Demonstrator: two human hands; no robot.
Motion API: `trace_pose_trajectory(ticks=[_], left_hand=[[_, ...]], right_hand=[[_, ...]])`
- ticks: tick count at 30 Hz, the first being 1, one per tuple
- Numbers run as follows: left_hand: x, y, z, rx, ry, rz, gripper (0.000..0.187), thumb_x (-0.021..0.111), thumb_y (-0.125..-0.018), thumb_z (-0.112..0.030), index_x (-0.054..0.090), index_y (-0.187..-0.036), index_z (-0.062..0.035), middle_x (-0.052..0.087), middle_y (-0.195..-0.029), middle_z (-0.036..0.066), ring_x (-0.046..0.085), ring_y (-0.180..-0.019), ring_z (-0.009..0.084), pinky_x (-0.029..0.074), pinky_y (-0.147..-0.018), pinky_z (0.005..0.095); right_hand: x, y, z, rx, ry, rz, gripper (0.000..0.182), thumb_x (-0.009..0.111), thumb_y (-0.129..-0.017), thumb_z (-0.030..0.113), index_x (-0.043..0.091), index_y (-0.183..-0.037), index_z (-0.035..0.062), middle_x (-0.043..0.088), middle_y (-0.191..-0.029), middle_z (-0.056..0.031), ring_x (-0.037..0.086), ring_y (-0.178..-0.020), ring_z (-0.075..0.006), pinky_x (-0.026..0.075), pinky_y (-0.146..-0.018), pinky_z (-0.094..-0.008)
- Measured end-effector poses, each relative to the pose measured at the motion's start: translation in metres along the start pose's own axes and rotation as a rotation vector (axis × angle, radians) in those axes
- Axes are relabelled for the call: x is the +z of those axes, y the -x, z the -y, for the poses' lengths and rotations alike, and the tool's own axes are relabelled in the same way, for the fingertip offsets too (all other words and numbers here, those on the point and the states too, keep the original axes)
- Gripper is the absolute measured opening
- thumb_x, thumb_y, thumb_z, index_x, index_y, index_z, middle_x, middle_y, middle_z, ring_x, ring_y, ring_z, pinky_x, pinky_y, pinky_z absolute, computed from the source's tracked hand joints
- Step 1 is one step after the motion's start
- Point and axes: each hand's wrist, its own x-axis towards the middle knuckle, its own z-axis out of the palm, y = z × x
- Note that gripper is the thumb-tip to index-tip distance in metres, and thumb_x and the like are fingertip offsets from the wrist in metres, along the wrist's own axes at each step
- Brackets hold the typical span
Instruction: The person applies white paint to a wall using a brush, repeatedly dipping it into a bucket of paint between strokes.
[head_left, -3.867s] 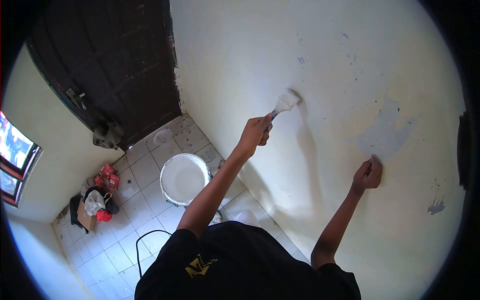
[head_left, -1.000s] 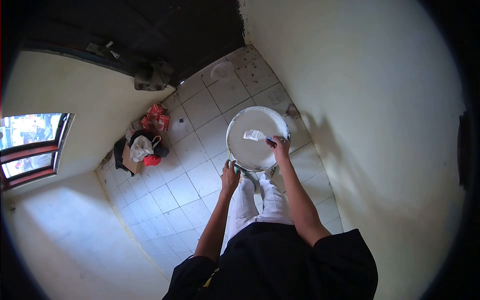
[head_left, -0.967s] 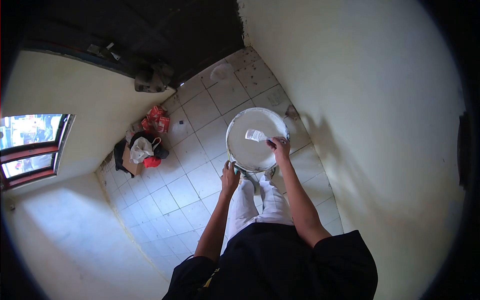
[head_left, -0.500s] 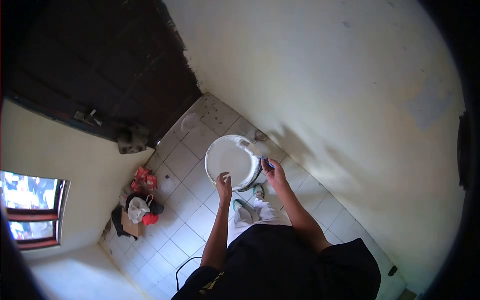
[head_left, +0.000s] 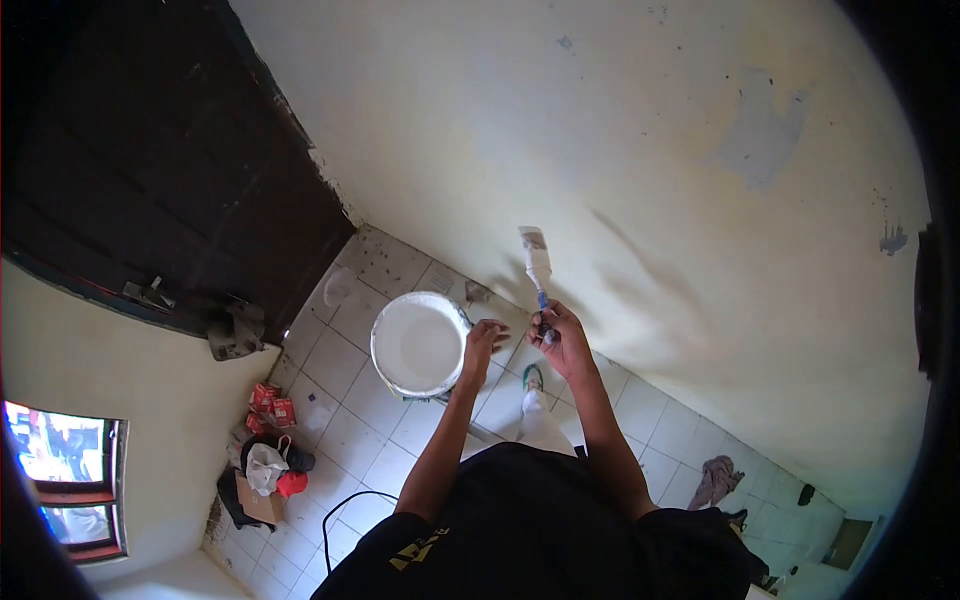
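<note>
In the head view, my right hand (head_left: 562, 338) is closed around the blue and dark handle of a paintbrush (head_left: 535, 255). The brush points away from me, its white-coated head and greyish tip overlapping the pale wall (head_left: 690, 230). My left hand (head_left: 484, 348) holds nothing, its fingers loosely apart beside the right rim of a large bucket (head_left: 374, 350). White paint (head_left: 420, 345) fills much of what shows inside the bucket, and smears mark its rim. A gap separates my two hands.
A dark door (head_left: 170, 160) with a metal handle (head_left: 150, 293) is at upper left. Red packets (head_left: 272, 405), a white bag (head_left: 266, 465) and a cardboard box (head_left: 258, 502) lie along the left wall. A black cable (head_left: 326, 530) crosses the tiled floor; a crumpled cloth (head_left: 716, 482) lies at right.
The brush has come away from the bucket's rim and is up in front of the wall. My left hand has moved to the bucket's right side. The view has turned rightward.
</note>
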Motion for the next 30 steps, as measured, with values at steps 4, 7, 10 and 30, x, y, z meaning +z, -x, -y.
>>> trace_pose_trajectory(ticks=[4, 7, 10, 30], left_hand=[[0.041, -0.028, -0.028, -0.011, 0.053, 0.129, 0.025, 0.048, -0.096, -0.024, 0.057, -0.111, -0.0053, 0.064, -0.106, 0.007, 0.062, -0.096, 0.019, 0.045, -0.085, 0.0332], [0.082, -0.043, -0.071, 0.03, 0.126, 0.151, 0.027, 0.045, -0.098, -0.022, 0.057, -0.113, -0.0026, 0.062, -0.101, 0.006, 0.06, -0.092, 0.0149, 0.048, -0.081, 0.0299], [0.121, -0.048, -0.122, 0.053, 0.21, 0.184, 0.026, 0.042, -0.099, -0.021, 0.057, -0.107, -0.002, 0.057, -0.088, 0.002, 0.056, -0.077, 0.0087, 0.048, -0.07, 0.0241], [0.175, -0.046, -0.234, 0.038, 0.119, 0.198, 0.025, 0.05, -0.097, -0.029, 0.053, -0.084, -0.0084, 0.044, -0.055, -0.003, 0.03, -0.031, 0.0035, 0.024, -0.028, 0.0191]], right_hand=[[0.005, -0.026, 0.035, 0.133, 0.144, 0.035, 0.012, 0.051, -0.092, 0.003, 0.042, -0.1, 0.0071, 0.057, -0.08, -0.0111, 0.054, -0.061, -0.0172, 0.046, -0.055, -0.0347], [0.026, -0.042, 0.069, 0.076, 0.3, -0.079, 0.011, 0.047, -0.092, 0.002, 0.044, -0.102, 0.0052, 0.054, -0.077, -0.0089, 0.051, -0.058, -0.0155, 0.049, -0.054, -0.0339], [0.039, -0.06, 0.092, 0.033, 0.338, -0.067, 0.011, 0.047, -0.092, 0.003, 0.043, -0.102, 0.0029, 0.054, -0.077, -0.0097, 0.055, -0.061, -0.0184, 0.059, -0.059, -0.0419], [0.081, -0.07, 0.13, -0.253, 0.497, 0.133, 0.024, 0.042, -0.098, 0.011, 0.033, -0.117, -0.0001, 0.053, -0.093, -0.0154, 0.064, -0.064, -0.0199, 0.055, -0.054, -0.0273]])
